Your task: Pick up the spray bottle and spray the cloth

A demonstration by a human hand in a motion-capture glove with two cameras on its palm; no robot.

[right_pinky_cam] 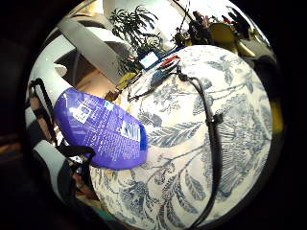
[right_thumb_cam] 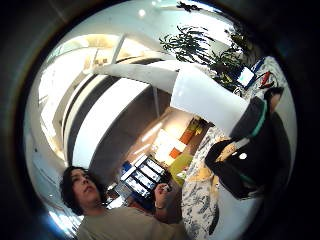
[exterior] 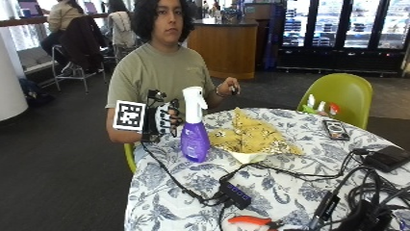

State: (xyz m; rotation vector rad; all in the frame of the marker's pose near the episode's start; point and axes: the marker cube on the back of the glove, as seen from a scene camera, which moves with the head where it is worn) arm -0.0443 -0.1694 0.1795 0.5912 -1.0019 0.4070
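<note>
Gloved fingers of the right hand (exterior: 161,120) are hanging spread and holding nothing, just beside the spray bottle's (exterior: 195,126) neck; whether they touch it is unclear. Underneath, the floral tablecloth (exterior: 288,192) is carrying everything: the yellow cloth (exterior: 256,137) is lying crumpled by the upright purple bottle.

Your spray bottle (exterior: 194,132): purple body, white trigger head, standing upright on table (exterior: 282,192) near edge closest to you, just beside cloth. In little-finger palm view, purple body (right_pinky_cam: 103,129) close to palm. Cloth (exterior: 256,137): yellow patterned, crumpled, toward table's middle.
</note>
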